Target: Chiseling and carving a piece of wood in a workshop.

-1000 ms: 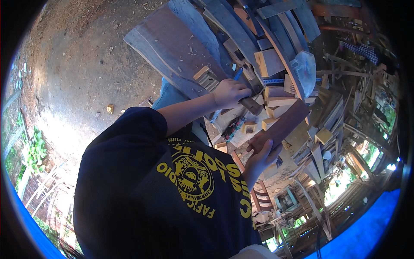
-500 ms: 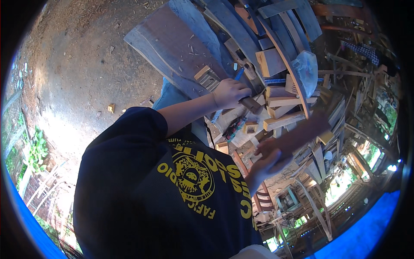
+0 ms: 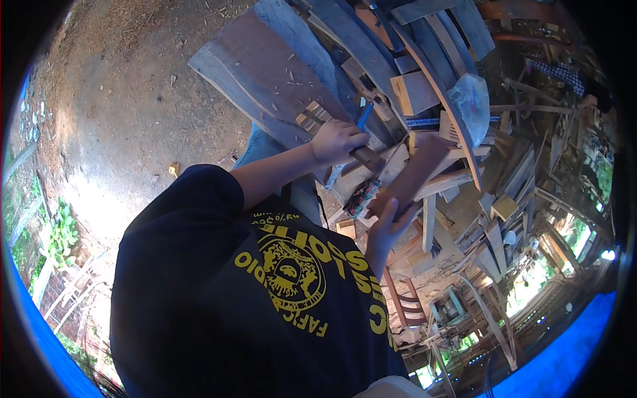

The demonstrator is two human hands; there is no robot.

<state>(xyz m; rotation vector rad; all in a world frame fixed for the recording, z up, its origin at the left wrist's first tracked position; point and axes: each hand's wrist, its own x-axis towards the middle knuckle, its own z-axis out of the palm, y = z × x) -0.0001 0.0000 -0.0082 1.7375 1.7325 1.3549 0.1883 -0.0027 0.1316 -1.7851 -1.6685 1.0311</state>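
Observation:
My left hand is wrapped round a dark wooden bar. One end juts out past my knuckles; a pale, slotted wooden piece shows at the other, over a wide plank. I cannot make out what kind of tool this is. In my right hand is a reddish-brown flat piece of wood, gripped by its near end and tilted up to the right. Under my left hand, the wide plank has shavings on it. A blue stick-like thing stands beside the knuckles.
Stacked boards, a wood block and a clear plastic bag lie beyond my hands. A long curved strip crosses them. Offcuts litter the right side. Dirt floor spreads out at left; another person is at far right.
The brown piece in my right hand has swung from the right toward my left hand and is now sharper to see. My left hand has shifted slightly left with the bar.

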